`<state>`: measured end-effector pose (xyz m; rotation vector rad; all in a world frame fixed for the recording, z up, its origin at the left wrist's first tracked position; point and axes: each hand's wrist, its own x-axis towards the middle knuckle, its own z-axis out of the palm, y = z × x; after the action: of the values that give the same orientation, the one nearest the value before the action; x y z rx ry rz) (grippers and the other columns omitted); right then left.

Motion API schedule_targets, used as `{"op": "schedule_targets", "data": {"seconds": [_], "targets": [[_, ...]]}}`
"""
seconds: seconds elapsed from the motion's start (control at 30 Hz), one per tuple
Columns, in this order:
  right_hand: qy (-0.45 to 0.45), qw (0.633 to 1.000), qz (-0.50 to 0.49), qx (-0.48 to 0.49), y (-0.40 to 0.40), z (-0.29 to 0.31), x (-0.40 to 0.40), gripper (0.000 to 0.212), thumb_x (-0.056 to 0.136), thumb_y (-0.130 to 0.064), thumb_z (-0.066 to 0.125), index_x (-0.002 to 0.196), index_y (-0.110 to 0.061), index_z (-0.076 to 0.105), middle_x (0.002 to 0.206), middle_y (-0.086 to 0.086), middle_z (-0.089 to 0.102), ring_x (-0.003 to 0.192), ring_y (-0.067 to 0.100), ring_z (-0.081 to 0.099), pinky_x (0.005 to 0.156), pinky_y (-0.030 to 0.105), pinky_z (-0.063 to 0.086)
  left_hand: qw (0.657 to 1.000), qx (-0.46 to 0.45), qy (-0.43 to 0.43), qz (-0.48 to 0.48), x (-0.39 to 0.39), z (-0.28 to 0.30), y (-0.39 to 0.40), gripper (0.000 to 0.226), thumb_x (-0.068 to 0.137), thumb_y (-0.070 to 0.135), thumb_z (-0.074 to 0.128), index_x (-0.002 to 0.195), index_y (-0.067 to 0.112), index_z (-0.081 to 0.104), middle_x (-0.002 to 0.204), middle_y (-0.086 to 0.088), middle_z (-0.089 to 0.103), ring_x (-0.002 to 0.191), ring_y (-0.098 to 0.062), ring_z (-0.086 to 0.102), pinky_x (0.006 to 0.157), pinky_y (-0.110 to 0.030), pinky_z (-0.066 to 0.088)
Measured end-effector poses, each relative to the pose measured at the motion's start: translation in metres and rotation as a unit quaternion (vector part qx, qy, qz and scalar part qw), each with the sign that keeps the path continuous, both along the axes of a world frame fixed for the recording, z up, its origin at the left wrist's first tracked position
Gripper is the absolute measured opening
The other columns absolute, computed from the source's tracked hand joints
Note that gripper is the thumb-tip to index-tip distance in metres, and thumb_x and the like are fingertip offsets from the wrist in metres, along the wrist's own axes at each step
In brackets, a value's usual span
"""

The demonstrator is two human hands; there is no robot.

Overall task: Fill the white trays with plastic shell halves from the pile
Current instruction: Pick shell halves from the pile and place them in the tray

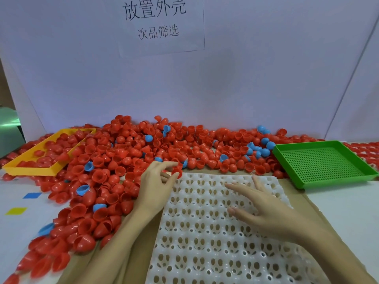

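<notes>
1. While the left hand (155, 181) curled at the far left corner of the white tray (205, 232), its thumb and fingertips pinched a red shell (178, 171) just over that corner.
2. That shell sat at the very tips of the fingers, at the edge of the pile (127, 160), with the palm set back toward the person.
3. The right hand (264, 208) lay spread above the tray's far right part, fingers straight and splayed, holding nothing; whether it touched the tray could not be told.
4. The tray lay in front of the person on brown cardboard (303, 203), its far edge touching the pile.
5. It was a pale, moulded sheet of rows of rounded cups pierced with oval holes, and every cup in view stood unfilled.
6. The shells were smooth, glossy, dome-shaped halves, mostly red with a few blue shells (264, 152) mixed in, heaped along the back wall and down the left side.
7. A yellow tray (30, 170) at the far left, half buried by the pile, held red halves.
8. A green tray (328, 162) with a perforated floor sat at the far right, just beside the pile.
9. A paper sign (155, 19) with printed characters hung on the white backboard.
</notes>
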<state>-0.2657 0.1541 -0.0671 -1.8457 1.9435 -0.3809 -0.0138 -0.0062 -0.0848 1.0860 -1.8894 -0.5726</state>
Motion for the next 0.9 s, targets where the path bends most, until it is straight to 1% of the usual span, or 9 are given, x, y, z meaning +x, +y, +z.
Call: {"op": "schedule_targets", "data": {"seconds": [0.07,0.1,0.2,0.4,0.47,0.57,0.67,0.8,0.9], "targets": [[-0.007,1.000,0.006,-0.004,0.000,0.001,0.000,0.078,0.086,-0.084,0.044,0.157,-0.058,0.024,0.153,-0.042,0.016,0.156,0.003,-0.023,0.130,0.045,0.009,1.000,-0.005,-0.029,0.003,-0.001,-0.002,-0.001,0.024,0.094,0.017,0.078,0.117,0.021,0.078,0.103,0.005,0.066,0.077,-0.003,0.062,0.079,-0.014,0.051],[-0.008,1.000,0.008,-0.008,-0.001,0.001,0.000,0.077,0.086,-0.084,0.044,0.157,-0.058,0.025,0.155,-0.040,0.018,0.156,0.000,-0.019,0.130,0.043,0.011,0.999,-0.010,-0.049,0.006,-0.001,-0.004,-0.003,0.022,0.094,0.018,0.078,0.116,0.020,0.078,0.102,0.004,0.066,0.080,-0.004,0.061,0.085,-0.021,0.053],[-0.008,1.000,0.006,-0.012,-0.001,0.000,0.001,0.075,0.088,-0.082,0.045,0.156,-0.057,0.027,0.161,-0.035,0.020,0.156,-0.003,-0.015,0.131,0.040,0.012,0.994,-0.019,-0.107,0.015,0.003,-0.010,-0.007,0.021,0.098,0.023,0.074,0.118,0.019,0.078,0.108,0.003,0.059,0.100,-0.015,0.060,0.098,-0.035,0.053],[-0.005,1.000,0.003,-0.018,-0.001,0.000,0.001,0.069,0.092,-0.077,0.048,0.156,-0.055,0.030,0.164,-0.032,0.022,0.156,-0.003,-0.015,0.129,0.040,0.014,0.984,-0.081,-0.160,0.002,0.008,-0.014,-0.006,0.028,0.100,0.026,0.069,0.126,0.016,0.074,0.116,0.007,0.051,0.116,-0.011,0.048,0.105,-0.028,0.041],[-0.004,1.000,0.003,-0.019,-0.001,0.000,0.001,0.069,0.093,-0.077,0.048,0.156,-0.055,0.030,0.165,-0.031,0.022,0.157,-0.002,-0.015,0.129,0.040,0.014,0.980,-0.111,-0.166,0.000,0.009,-0.011,-0.004,0.029,0.101,0.025,0.068,0.128,0.015,0.072,0.118,0.007,0.051,0.117,-0.008,0.047,0.103,-0.022,0.039],[-0.006,1.000,0.004,-0.022,-0.002,0.000,0.002,0.070,0.093,-0.076,0.048,0.157,-0.053,0.030,0.166,-0.028,0.022,0.157,0.000,-0.016,0.130,0.041,0.013,0.978,-0.134,-0.158,-0.014,0.001,-0.004,0.002,0.018,0.102,0.024,0.066,0.116,0.019,0.075,0.115,0.012,0.053,0.112,-0.003,0.047,0.092,-0.012,0.039],[-0.007,1.000,0.002,-0.026,-0.002,0.000,0.003,0.069,0.095,-0.073,0.050,0.157,-0.051,0.031,0.167,-0.026,0.023,0.158,0.002,-0.015,0.130,0.041,0.012,0.969,-0.131,-0.196,-0.068,-0.025,0.001,0.002,0.018,0.103,0.030,0.062,0.112,0.020,0.075,0.114,0.011,0.055,0.111,-0.006,0.048,0.096,-0.020,0.045],[-0.011,0.999,-0.001,-0.031,-0.001,0.002,0.004,0.069,0.096,-0.070,0.052,0.157,-0.047,0.033,0.167,-0.024,0.027,0.158,0.004,-0.012,0.130,0.043,0.012,0.950,-0.134,-0.258,-0.115,-0.072,0.012,-0.015,0.024,0.105,0.030,0.058,0.120,0.018,0.071,0.119,0.007,0.057,0.112,-0.010,0.051,0.100,-0.029,0.048],[-0.007,0.999,0.003,-0.034,0.001,0.003,0.005,0.067,0.097,-0.068,0.052,0.157,-0.045,0.034,0.167,-0.023,0.029,0.159,0.008,-0.012,0.130,0.043,0.010,0.945,-0.122,-0.286,-0.100,-0.102,0.019,-0.035,0.029,0.105,0.022,0.057,0.133,0.014,0.063,0.128,0.001,0.059,0.118,-0.017,0.055,0.100,-0.033,0.050]]}}
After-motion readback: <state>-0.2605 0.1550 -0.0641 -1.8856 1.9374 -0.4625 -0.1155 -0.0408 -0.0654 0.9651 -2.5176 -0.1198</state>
